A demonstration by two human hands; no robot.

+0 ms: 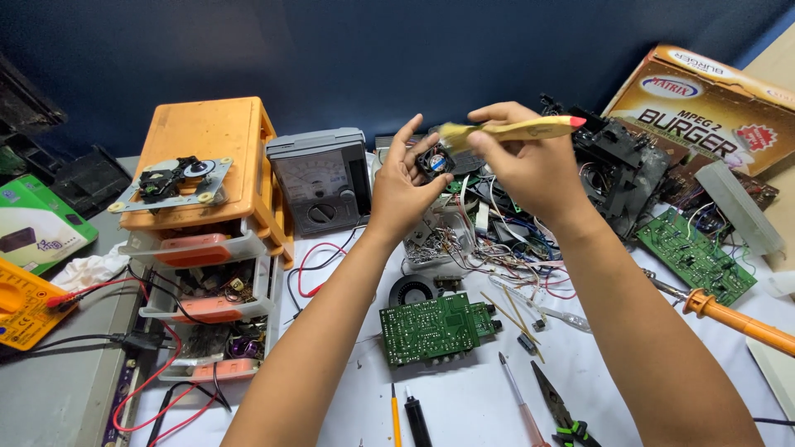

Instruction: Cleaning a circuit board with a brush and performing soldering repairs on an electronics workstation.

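**Small fan held up under a brush at a crowded repair bench**

Above a cluttered white worktop, the left hand (403, 184) pinches a small black cooling fan (434, 161) between thumb and fingertips, its other fingers spread loosely open. The right hand (525, 162) is closed around the yellow, red-tipped handle of a brush (507, 129), whose bristles meet the top edge of the fan. Both are raised in front of a dark blue wall, over a tangle of loose wires (489, 240). Directly below the forearms lies a green circuit board (432, 328), with a second green board (696, 257) well apart at right, beside an orange-handled soldering iron (729, 314). Behind the left hand stands a grey analogue meter (321, 180), just beside an orange set of small drawers (211, 194) that carries a disc-drive mechanism (175, 182) on top. A yellow multimeter (23, 302) sits at the far left edge. Pliers (559, 407) and screwdrivers (519, 397) lie at the near edge of the worktop.
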